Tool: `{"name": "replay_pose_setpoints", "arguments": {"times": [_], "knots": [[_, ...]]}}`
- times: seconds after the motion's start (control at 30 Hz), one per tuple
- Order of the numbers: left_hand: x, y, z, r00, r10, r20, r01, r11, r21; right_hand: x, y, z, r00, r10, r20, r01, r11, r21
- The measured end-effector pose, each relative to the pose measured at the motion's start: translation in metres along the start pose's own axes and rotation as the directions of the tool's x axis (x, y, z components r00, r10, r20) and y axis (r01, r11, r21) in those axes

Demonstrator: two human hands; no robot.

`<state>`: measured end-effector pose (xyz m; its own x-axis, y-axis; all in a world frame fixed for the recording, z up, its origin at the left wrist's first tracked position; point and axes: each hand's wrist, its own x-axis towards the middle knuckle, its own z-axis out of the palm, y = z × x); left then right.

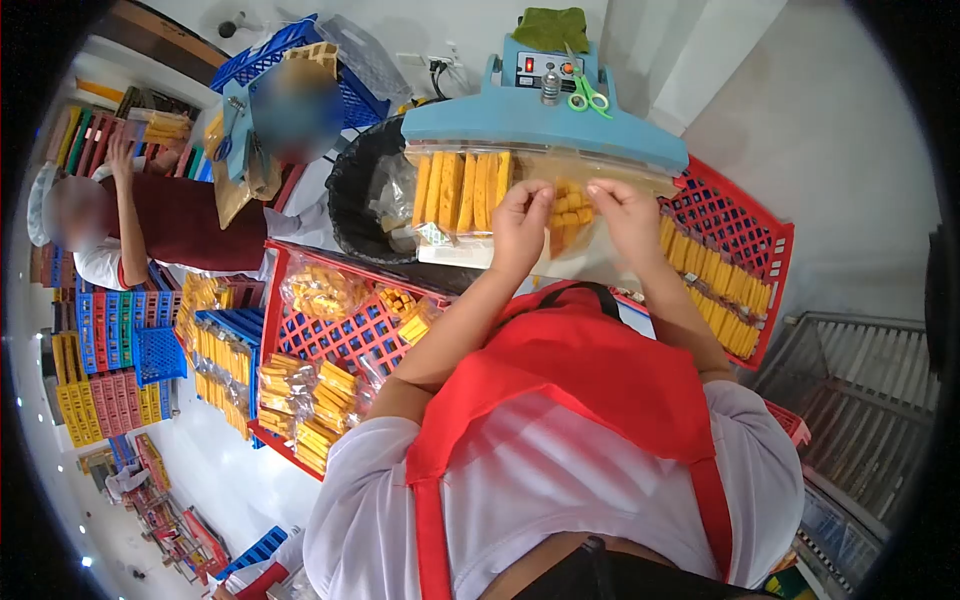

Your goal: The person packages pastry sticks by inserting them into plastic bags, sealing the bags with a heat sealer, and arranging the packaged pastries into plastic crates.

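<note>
My left hand (521, 225) and my right hand (630, 217) are closed in pinches at the two upper corners of a clear plastic bag (571, 217) holding short yellow-orange pieces. The bag hangs between them, right in front of a light-blue bag sealer (540, 122). To the left of my left hand, packs of long yellow sticks (462, 192) lie side by side under the sealer's front edge. Green-handled scissors (588, 98) and a folded green cloth (550, 29) rest on top of the sealer.
A red crate (775, 235) with packs of sticks stands at right, another red crate (335, 335) with bagged pieces at left. Between sealer and left crate is a black-lined bin (350, 200). A co-worker in a maroon apron (185, 225) stands farther left. A metal rack (850, 390) is at lower right.
</note>
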<state>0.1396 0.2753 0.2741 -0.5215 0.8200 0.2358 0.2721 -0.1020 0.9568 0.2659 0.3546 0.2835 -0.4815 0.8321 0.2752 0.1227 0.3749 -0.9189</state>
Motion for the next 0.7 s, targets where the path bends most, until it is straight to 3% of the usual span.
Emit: {"name": "replay_pose_setpoints", "arguments": {"times": [0.03,0.07,0.1,0.17,0.23,0.3,0.37,0.4,0.47,0.57,0.63,0.67,0.7], "knots": [[-0.001,-0.004,0.0,0.995,-0.104,0.004,0.103,0.977,-0.189,0.001,0.003,-0.004,0.951,0.283,0.127,-0.31,0.886,0.346],[-0.002,-0.008,0.0,0.979,-0.204,0.028,0.2,0.907,-0.37,-0.001,0.007,-0.006,0.952,0.281,0.124,-0.307,0.886,0.347],[-0.004,-0.014,0.0,0.979,-0.201,0.029,0.197,0.907,-0.371,-0.003,0.012,-0.009,0.945,0.256,0.204,-0.315,0.879,0.357],[-0.006,-0.017,-0.001,0.993,-0.106,0.053,0.117,0.946,-0.302,-0.008,0.015,-0.011,0.932,0.228,0.282,-0.324,0.873,0.365],[-0.005,-0.008,-0.002,0.999,-0.038,0.034,0.045,0.968,-0.247,-0.009,0.014,-0.012,0.979,0.094,0.182,-0.142,0.951,0.276],[0.0,-0.002,-0.007,0.999,0.036,0.019,-0.031,0.982,-0.188,-0.006,0.007,-0.015,0.966,0.081,0.247,-0.164,0.927,0.337],[0.007,-0.002,-0.015,0.976,0.056,0.208,0.009,0.955,-0.297,-0.003,0.007,-0.019,0.948,0.062,0.311,-0.188,0.899,0.395],[0.008,-0.003,-0.021,0.976,0.061,0.208,0.003,0.956,-0.294,-0.003,0.01,-0.023,0.927,0.047,0.372,-0.209,0.889,0.407],[0.008,-0.002,-0.031,0.918,0.076,0.389,0.025,0.969,-0.248,-0.004,0.008,-0.025,0.903,0.028,0.428,-0.226,0.88,0.418],[0.003,0.004,-0.031,0.883,0.05,0.467,0.152,0.91,-0.386,-0.009,-0.009,-0.03,0.879,0.062,0.473,-0.269,0.883,0.385],[0.004,0.012,-0.029,0.876,0.001,0.482,0.207,0.902,-0.379,-0.009,-0.017,-0.025,0.875,-0.047,0.482,-0.141,0.928,0.345],[0.006,0.015,-0.028,0.87,-0.042,0.491,0.25,0.896,-0.367,-0.008,-0.017,-0.024,0.877,-0.036,0.479,-0.149,0.927,0.343],[0.007,0.014,-0.024,0.902,-0.047,0.43,0.255,0.86,-0.443,-0.007,-0.015,-0.023,0.898,0.165,0.409,-0.32,0.883,0.345]]}}
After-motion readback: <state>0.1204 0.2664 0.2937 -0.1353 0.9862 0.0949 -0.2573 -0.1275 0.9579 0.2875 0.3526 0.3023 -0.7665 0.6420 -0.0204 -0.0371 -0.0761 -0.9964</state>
